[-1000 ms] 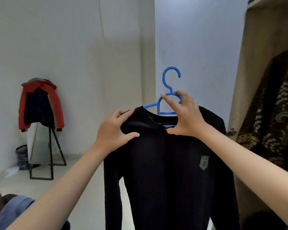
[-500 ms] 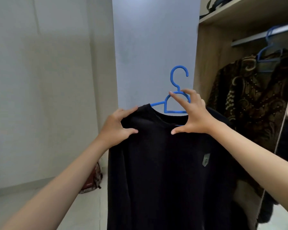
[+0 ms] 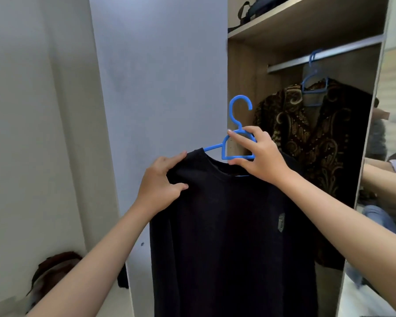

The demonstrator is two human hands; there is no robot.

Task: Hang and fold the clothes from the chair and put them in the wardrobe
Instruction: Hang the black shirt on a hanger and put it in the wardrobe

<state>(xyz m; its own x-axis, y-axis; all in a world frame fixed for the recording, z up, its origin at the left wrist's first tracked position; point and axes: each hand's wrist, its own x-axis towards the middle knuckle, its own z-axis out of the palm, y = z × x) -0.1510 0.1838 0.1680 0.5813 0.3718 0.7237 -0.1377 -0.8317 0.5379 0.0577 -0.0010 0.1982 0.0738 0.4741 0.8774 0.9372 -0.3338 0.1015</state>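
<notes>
A black long-sleeved sweater (image 3: 233,236) hangs on a blue plastic hanger (image 3: 237,124) that I hold up in front of the open wardrobe (image 3: 245,88). My right hand (image 3: 258,154) grips the hanger's neck just below the hook. My left hand (image 3: 162,181) pinches the sweater's left shoulder. The hook points up, level with the wardrobe's left wall and well below the metal rail (image 3: 325,57). The sweater's lower part runs out of view.
A brown patterned shirt (image 3: 311,133) hangs from the rail on another blue hanger (image 3: 313,74). A shelf (image 3: 306,19) above carries a dark bag. The mirrored door (image 3: 389,156) stands at the right, a pale wardrobe panel (image 3: 158,88) at the left, a dark bag (image 3: 55,271) on the floor.
My view has swung right from the room toward the wardrobe, so its rail and shelf now show. The sweater on its hanger has moved closer to the opening. Both grips are unchanged.
</notes>
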